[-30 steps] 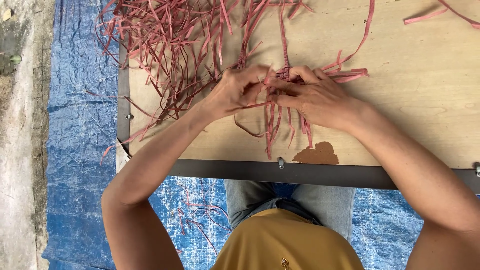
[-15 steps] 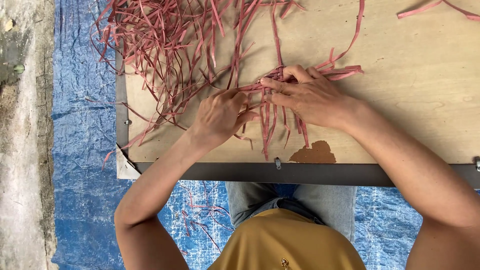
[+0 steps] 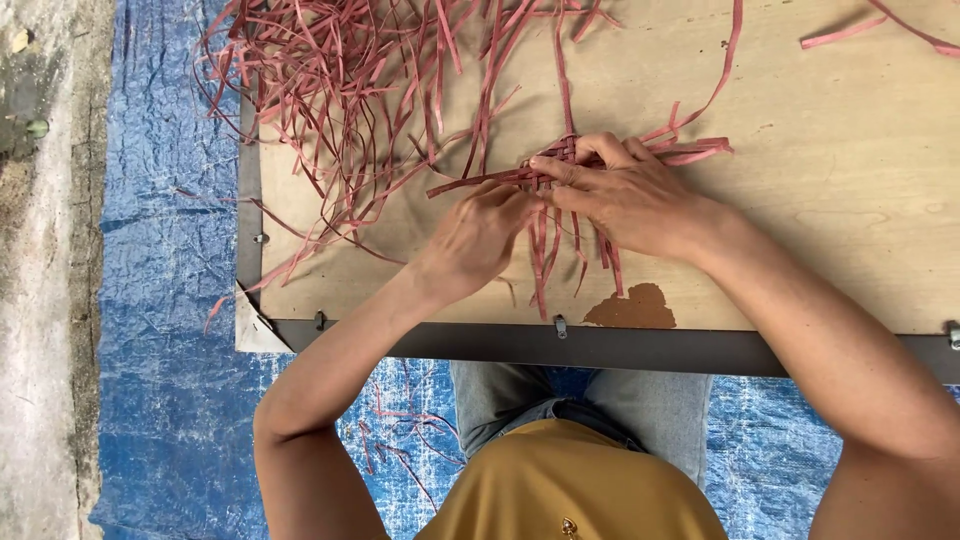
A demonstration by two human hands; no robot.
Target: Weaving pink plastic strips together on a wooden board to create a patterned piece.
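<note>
Woven strips (image 3: 560, 185) pinned flat under right hand (image 3: 630, 195); left hand (image 3: 480, 235) curled, pinching one strip.

Outdoor setup, by the look of it. The work surface is a plain plywood board (image 3: 830, 190) with a pale tan face, a few scuffs and one darker brown patch at the 6 o'clock edge. It sits in a dark metal frame (image 3: 620, 348) with small clips along the near edge. Underneath and off to 9 o'clock there's a crinkled blue tarp (image 3: 170, 300) covering the ground, and it shows again at 5 o'clock below the frame. Past the tarp, along the far 9 o'clock side, runs a strip of rough grey concrete (image 3: 45, 250) with some mossy dark spots up top. Light is soft, even daylight, no hard shadows.
</note>
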